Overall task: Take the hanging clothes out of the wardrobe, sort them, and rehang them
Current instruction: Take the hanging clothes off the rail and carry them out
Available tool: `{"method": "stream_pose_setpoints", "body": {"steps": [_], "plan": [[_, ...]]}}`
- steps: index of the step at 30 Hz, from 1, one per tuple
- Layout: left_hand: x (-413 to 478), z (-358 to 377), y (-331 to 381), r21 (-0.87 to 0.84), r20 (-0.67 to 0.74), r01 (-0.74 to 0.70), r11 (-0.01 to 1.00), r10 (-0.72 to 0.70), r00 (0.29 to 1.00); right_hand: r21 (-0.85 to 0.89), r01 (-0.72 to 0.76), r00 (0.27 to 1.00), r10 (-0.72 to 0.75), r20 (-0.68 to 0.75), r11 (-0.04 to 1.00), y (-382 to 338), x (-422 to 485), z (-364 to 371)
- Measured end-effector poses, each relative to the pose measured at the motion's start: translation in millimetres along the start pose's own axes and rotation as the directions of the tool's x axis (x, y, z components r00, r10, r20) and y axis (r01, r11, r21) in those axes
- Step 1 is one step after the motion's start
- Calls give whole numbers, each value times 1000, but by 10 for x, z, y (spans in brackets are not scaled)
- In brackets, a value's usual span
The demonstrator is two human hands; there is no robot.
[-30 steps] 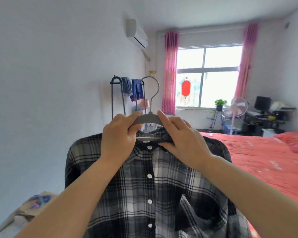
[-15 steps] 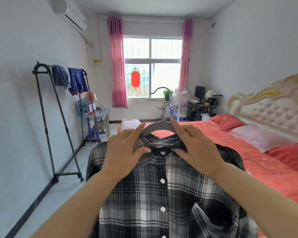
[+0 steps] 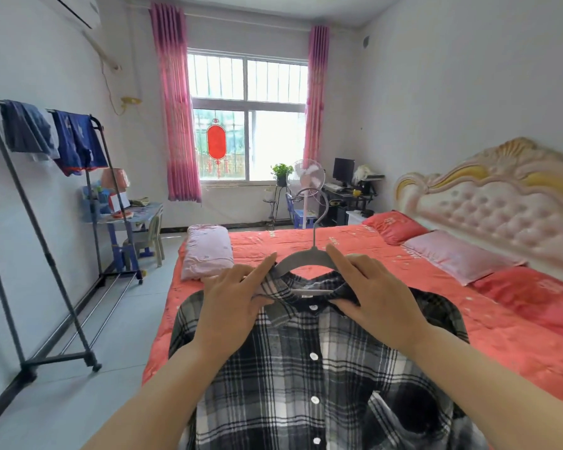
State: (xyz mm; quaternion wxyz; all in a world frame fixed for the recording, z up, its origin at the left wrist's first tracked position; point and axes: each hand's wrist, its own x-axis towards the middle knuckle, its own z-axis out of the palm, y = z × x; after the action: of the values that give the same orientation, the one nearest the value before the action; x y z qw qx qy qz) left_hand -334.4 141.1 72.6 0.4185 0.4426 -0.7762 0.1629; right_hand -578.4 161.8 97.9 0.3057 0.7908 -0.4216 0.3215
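Grey-and-black checks cover the plaid shirt, which hangs on one grey hanger held up in front of the person, above the near edge of the bed. Four white buttons show down its front, all fastened.

Left hand pinches the left side of the collar between thumb and curled fingers, with the index finger stretched straight along the hanger's shoulder. Right hand mirrors it: thumb and fingers gather the right side of the collar, and the index finger lies out along the other shoulder of the hanger. The hanger's metal hook stands upright between the two fingertips, catching on nothing.

The bed wears a coral-red cover and carries four pillows: a pale pink one at the foot, then a red pillow, a pink pillow and another red one along the tufted headboard.

Against the left wall stands one clothes rack with two garments slung over its top bar, a grey-blue one and a bright blue one. Two pink curtains frame the window on the far wall, with one fan standing below it.
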Motion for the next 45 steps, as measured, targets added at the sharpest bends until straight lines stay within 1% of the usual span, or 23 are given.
{"method": "stream_pose_setpoints", "body": {"steps": [5,12,17,22,29,34,36,42,45], "plan": [[55,444,-210,-54,47,15,998,-12,999,41,-20,999,19,45,999,224,-24,528],[101,959,-515,78,66,118,990,-124,990,153,12,997,-24,78,988,511,94,1378],[246,1307,-661,129,55,178,976,-186,981,257,2,993,-33,117,966,787,212,1887],[358,1589,-842,190,49,204,960,-217,975,282,13,991,-51,126,959,951,327,2275],[487,1761,-1439,197,15,244,950,-252,968,333,36,991,-76,109,942,892,726,2807],[596,1793,-1975,193,7,238,952,-244,970,369,29,986,-86,140,929,717,1098,3175],[605,1867,-2177,200,18,254,946,-263,965,397,15,984,-85,159,918,666,1196,3379],[496,2185,-2651,176,109,345,922,-367,924,439,-38,960,-88,265,898,518,1254,3962],[477,2375,-2829,220,132,368,903,-401,907,456,-59,950,-90,299,888,521,1271,4261]]}}
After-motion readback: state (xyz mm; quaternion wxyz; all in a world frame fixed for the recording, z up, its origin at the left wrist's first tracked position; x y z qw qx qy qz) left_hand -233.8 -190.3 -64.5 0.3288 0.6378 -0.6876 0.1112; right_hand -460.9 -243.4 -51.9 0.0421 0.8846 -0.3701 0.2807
